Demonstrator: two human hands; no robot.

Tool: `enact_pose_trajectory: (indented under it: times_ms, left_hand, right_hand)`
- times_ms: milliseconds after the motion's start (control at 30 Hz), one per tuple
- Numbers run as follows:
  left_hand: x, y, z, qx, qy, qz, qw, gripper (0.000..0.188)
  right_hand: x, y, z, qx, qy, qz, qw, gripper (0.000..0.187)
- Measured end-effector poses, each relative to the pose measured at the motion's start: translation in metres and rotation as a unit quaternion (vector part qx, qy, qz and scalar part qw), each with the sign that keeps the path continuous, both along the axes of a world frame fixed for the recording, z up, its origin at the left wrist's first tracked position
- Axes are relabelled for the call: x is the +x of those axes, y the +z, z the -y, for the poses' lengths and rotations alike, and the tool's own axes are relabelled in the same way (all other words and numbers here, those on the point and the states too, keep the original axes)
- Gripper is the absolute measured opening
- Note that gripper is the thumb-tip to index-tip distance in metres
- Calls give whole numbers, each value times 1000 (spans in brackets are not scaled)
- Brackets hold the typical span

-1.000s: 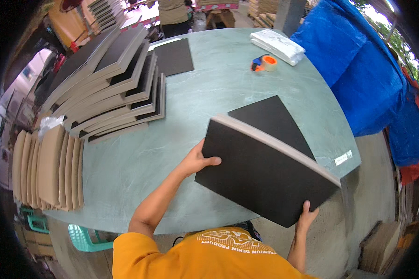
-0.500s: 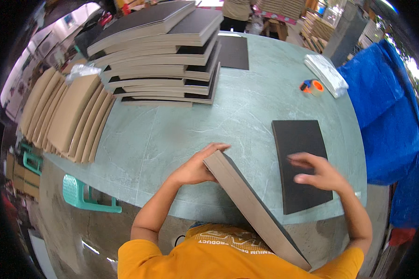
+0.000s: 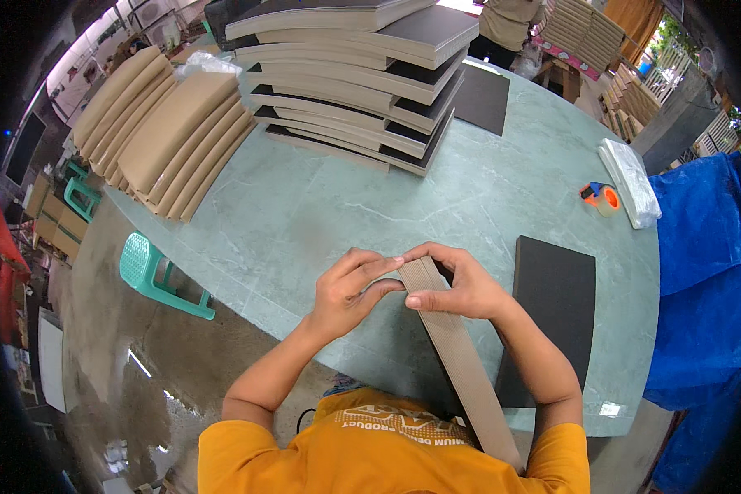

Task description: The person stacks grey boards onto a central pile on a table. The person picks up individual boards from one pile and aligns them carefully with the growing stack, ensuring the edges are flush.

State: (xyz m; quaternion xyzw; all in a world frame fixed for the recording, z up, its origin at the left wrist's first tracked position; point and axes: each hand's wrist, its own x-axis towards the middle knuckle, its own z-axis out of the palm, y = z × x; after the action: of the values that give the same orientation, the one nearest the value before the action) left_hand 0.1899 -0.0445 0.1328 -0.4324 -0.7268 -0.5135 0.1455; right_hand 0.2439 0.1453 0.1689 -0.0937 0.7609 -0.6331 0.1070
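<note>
A thick stack of thin black-faced boards (image 3: 469, 383) stands tilted on its long side in front of me, its layered grey-brown edges facing up. Its near end reaches my orange shirt. At the far end, my left hand (image 3: 356, 290) pinches the left corner between fingers and thumb. My right hand (image 3: 461, 284) grips the same end from the other side, thumb lying across the layered edges and fingers curled over the far corner. Under my right forearm and beside it lies a flat black board (image 3: 552, 305) on the table.
Tall piles of black-faced boards (image 3: 362, 90) rise at the back of the green marbled table (image 3: 321, 198). Brown paper-wrapped packs (image 3: 181, 132) lean at the left. An orange tape dispenser (image 3: 603, 199) and folded clear plastic (image 3: 630, 183) lie at right. A green stool (image 3: 152, 276) stands on the floor.
My right hand has left the space above the flat black board and come left onto the far end of the held stack. The stack has turned more upright. My view has shifted left.
</note>
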Motion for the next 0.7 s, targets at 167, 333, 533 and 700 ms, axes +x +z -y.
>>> enact_pose_trajectory:
  times_ms: [167,333,533,700]
  left_hand:
    - [1,4,4,-10,3,-5,1000,42]
    - [7,6,4,6,-14,57,998,38]
    - [9,4,4,5,-17,67,998,39]
    - [8,8,4,37,-127,235,963,45]
  right_hand:
    - [-1,0,-7,12,-1,14,1000,54]
    - [-3,0,-11,13,11,3,1000,52]
    - [-6,-3,-13,32,31,-18,999,53]
    - [-2,1,-10,-8,3,-14,1000,52]
